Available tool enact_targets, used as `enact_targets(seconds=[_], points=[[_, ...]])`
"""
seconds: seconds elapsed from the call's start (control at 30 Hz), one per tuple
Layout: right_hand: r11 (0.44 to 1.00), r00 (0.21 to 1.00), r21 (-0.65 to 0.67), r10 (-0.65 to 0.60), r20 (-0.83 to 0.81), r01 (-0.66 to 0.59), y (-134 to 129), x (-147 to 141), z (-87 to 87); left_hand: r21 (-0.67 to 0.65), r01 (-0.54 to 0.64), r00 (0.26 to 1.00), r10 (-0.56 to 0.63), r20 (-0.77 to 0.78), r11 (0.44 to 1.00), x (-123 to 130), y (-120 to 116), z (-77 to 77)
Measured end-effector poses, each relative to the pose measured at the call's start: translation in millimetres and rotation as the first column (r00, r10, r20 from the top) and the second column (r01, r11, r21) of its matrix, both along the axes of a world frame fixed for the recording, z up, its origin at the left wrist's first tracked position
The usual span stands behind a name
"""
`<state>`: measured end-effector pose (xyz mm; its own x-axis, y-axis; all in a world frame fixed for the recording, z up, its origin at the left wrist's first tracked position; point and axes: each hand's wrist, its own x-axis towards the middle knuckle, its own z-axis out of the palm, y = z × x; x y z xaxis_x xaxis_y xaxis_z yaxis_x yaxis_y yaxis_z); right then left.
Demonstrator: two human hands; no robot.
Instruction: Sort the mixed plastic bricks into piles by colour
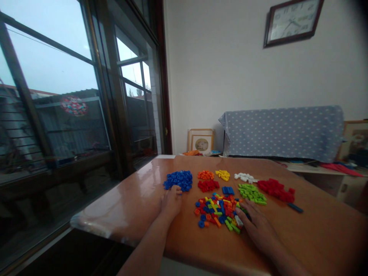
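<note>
Down on the glossy brown bench (129,199), the loose, many-coloured heap of small plastic building pieces (214,209) sat between the two hands, stretched wider from side to side than from front to back. And the right hand (255,224) was much the nearer! It was right up at the heap's right edge, thumb apart from loosely spread fingers, the pieces lying to the left of its palm. Over to the left, the left hand (171,197) was at the near edge of the blue mound of small plastic pieces (178,179), fingers curled; whether they pinched anything, one could not tell. From there, the mixed heap lay off to the right, with bare bench between. Just beyond the right hand's fingers lay the bright-green pile of plastic bricks (252,193).
</note>
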<state>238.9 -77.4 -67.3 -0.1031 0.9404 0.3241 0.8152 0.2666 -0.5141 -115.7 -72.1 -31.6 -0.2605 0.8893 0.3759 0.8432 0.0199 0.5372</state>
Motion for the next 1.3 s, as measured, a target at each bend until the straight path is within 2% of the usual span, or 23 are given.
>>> enact_targets(seconds=[0.17, 0.33, 0.57, 0.73, 0.97, 1.17, 1.3], points=[[1.0, 1.0, -0.015, -0.008, 0.009, 0.008, 0, -1, 0.1, -0.016, -0.107, 0.994, 0.107, 0.017, 0.994, -4, 1, 1.7], [0.999, 1.0, -0.034, -0.004, 0.001, 0.004, -1, -1, 0.8, -0.076, -0.089, 0.995, 0.086, -0.048, 0.993, -2, -1, 2.3], [1.0, 1.0, -0.026, 0.0, -0.007, 0.0, -2, 0, -0.1, -0.046, -0.087, 0.994, 0.084, -0.071, 0.995, 1, -1, -1.8], [1.0, 1.0, -0.017, 0.003, -0.018, -0.003, -1, 0, -0.5, -0.01, -0.005, 0.994, 0.004, -0.112, 1.0, 7, -6, 1.9], [1.0, 1.0, -0.017, 0.002, -0.005, -0.002, 2, 1, -2.3, -0.138, 0.267, 0.946, -0.287, -0.15, 0.954, 23, -12, 12.0], [1.0, 1.0, -0.019, 0.007, -0.019, -0.007, 1, 1, -0.4, -0.14, 0.296, 0.925, -0.32, -0.206, 0.945, 38, -10, 18.0], [1.0, 1.0, -0.025, 0.005, -0.024, -0.005, 0, 1, 0.1, -0.151, 0.296, 0.929, -0.322, -0.185, 0.943, 43, -7, 17.6]])
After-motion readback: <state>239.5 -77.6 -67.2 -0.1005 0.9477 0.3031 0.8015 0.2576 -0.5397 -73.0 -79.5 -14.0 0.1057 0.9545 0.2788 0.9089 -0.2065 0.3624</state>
